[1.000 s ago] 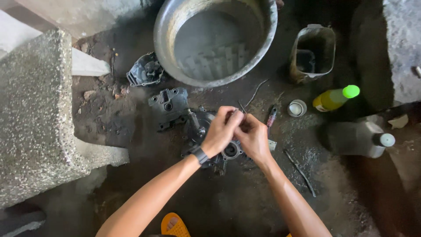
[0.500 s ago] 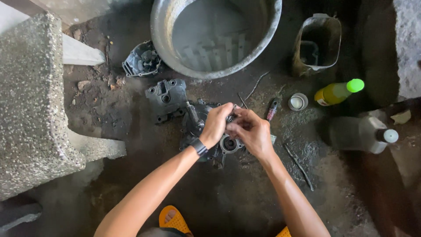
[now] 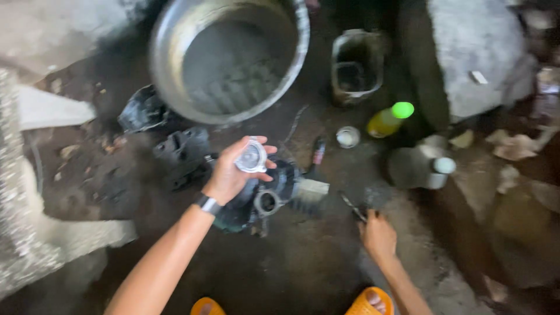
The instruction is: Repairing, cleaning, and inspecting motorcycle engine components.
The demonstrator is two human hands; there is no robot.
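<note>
The left hand (image 3: pixel 233 172) holds a small round clear part (image 3: pixel 252 157) up above the dark engine piece (image 3: pixel 265 195) on the floor, and the right hand (image 3: pixel 378 232) should pinch the thin tool (image 3: pixel 352 207) tight, though its fingers look too blurry to tell.

A big metal basin (image 3: pixel 228 58), a yellow bottle with green cap (image 3: pixel 389 119) and a small round lid (image 3: pixel 347 137) sit on the ground.

Lighting: dim, diffuse daylight; your dark floor (image 3: pixel 303 274) swallows detail. Glare: mild sheen on the metal basin (image 3: pixel 175 35) rim. Focus: your whole view is motion-blurred, edges smeared worst; the stone block (image 3: pixel 478 52) looks washed out.
</note>
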